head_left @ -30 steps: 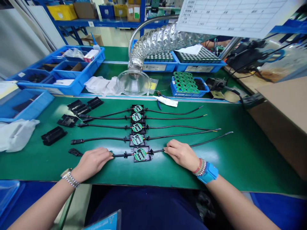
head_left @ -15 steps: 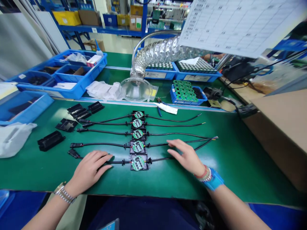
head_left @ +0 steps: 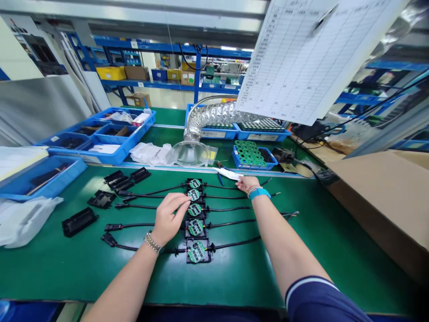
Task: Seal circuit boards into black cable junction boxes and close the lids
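Several round green circuit boards sit in black housings in a column, with black cables running out both ways. My left hand hovers at the column's left side, thumb and fingertips closed together beside the second board from the back. Whether anything is pinched there is too small to tell. My right hand reaches over the cables to the back of the mat. Its fingers close on the right end of a flat white strip, which looks like paper or cloth. Blue-handled pliers lie by the strip.
Black plastic covers lie at left, near blue trays. A clear extraction hood on a silver duct hangs behind the boards. A blue bin holds more green boards. A cardboard box stands right; a printed sheet hangs above.
My left hand has moved from the nearest cable up and right to the boards. My right hand has gone from above the cables away to the white strip. The view has tilted up.
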Motion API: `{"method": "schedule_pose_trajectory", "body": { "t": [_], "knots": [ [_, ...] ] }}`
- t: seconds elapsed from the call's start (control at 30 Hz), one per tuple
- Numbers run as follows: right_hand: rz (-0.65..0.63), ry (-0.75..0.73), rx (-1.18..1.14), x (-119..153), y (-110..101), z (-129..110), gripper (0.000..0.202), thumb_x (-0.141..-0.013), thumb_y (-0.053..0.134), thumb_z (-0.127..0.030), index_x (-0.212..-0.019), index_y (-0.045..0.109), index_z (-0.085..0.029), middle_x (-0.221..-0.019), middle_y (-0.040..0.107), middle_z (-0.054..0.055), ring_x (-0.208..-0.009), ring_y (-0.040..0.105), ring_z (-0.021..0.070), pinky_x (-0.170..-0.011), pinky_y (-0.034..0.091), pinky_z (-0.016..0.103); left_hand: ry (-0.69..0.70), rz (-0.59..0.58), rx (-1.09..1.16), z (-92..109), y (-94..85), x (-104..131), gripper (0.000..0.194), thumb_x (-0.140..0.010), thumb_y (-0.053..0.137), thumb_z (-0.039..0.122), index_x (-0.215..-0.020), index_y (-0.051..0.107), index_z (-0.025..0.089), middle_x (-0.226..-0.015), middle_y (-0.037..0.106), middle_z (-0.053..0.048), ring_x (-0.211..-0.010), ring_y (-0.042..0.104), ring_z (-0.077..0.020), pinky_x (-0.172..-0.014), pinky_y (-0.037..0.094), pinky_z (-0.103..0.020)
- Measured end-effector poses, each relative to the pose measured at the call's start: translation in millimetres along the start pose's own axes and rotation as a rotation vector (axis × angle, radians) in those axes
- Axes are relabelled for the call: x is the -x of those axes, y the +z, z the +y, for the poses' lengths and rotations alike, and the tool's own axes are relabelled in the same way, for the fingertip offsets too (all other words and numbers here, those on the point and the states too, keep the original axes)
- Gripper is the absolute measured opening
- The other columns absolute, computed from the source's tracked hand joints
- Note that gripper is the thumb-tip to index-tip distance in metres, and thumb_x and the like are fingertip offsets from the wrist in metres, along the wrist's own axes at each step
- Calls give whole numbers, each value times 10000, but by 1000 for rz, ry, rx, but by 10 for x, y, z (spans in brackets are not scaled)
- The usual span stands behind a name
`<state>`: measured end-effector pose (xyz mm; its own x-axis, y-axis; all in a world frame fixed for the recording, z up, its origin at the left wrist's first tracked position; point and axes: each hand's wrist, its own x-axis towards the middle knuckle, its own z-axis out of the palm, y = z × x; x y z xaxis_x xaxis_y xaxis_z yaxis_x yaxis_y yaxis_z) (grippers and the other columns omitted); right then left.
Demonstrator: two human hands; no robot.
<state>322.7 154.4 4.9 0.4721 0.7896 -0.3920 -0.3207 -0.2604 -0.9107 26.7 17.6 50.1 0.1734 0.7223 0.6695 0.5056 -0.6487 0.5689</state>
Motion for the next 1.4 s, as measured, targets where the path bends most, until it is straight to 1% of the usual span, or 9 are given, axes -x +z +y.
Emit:
{"method": "schedule_pose_trajectory", "body": {
  "t": [0.2,0.33,0.4,0.5,0.67,0.8,1.07,1.3,1.4],
  "knots": [
    [-31,-35,-122,237,-24,-12,167,-880,519,-256,-973,548,-120,-863,583,18,-678,571,98,-591,506,242,-307,-86,225,-175,118,153,168,-824,546,301,-863,681,209,-859,665,-53,-829,608,-190,-762,489,-323],
    [-245,-38,-210,741,167,21,97,-764,592,-95,-717,515,-133,-560,525,-38,-468,510,58,-459,464,153,-658,-73,601,-77,129,133,244,-793,592,342,-965,648,180,-793,659,-43,-717,618,-158,-704,511,-295],
    [-397,-5,-229,1063,308,92,108,-711,625,-92,-692,527,-133,-529,534,-27,-459,523,72,-446,470,161,-736,-13,825,-48,130,112,378,-762,638,315,-1115,568,202,-901,644,-41,-733,619,-141,-703,516,-286],
    [-586,54,-238,1485,493,218,137,-652,683,-149,-679,551,-125,-511,549,-8,-427,512,83,-412,461,181,-742,126,1036,-74,121,102,496,-700,708,295,-1156,528,217,-985,625,-48,-759,626,-143,-702,522,-286],
    [-721,119,-279,1790,642,329,329,-708,637,-462,-733,552,-146,-499,517,-24,-412,492,100,-325,387,185,-683,228,1053,-104,99,137,384,-623,772,281,-960,628,165,-785,671,-44,-685,630,-158,-668,528,-295],
    [-663,16,-187,1838,685,350,469,-726,550,-604,-620,515,-148,-434,478,-28,-330,412,71,-291,284,168,-662,218,1038,-13,88,148,369,-574,801,262,-900,646,186,-747,684,-32,-664,645,-166,-654,535,-285],
    [-654,-217,37,1867,697,429,460,-802,436,-567,-539,427,-189,-390,389,-46,-338,332,73,-348,265,204,-631,161,1041,59,64,174,362,-564,805,278,-886,661,200,-763,680,-27,-647,647,-169,-650,546,-298],
    [-453,-880,403,1841,595,396,403,-810,435,-484,-523,414,-202,-508,430,2,-501,402,118,-510,335,262,-599,127,1032,61,69,221,367,-566,801,321,-887,671,199,-810,619,-25,-587,617,-148,-584,536,-298],
    [-489,-650,285,1892,614,464,404,-817,437,-500,-547,416,-201,-485,423,-12,-454,392,108,-448,320,245,-588,112,1072,74,82,221,351,-589,791,298,-903,669,200,-770,631,-25,-606,626,-155,-591,536,-287]
  ]
}}
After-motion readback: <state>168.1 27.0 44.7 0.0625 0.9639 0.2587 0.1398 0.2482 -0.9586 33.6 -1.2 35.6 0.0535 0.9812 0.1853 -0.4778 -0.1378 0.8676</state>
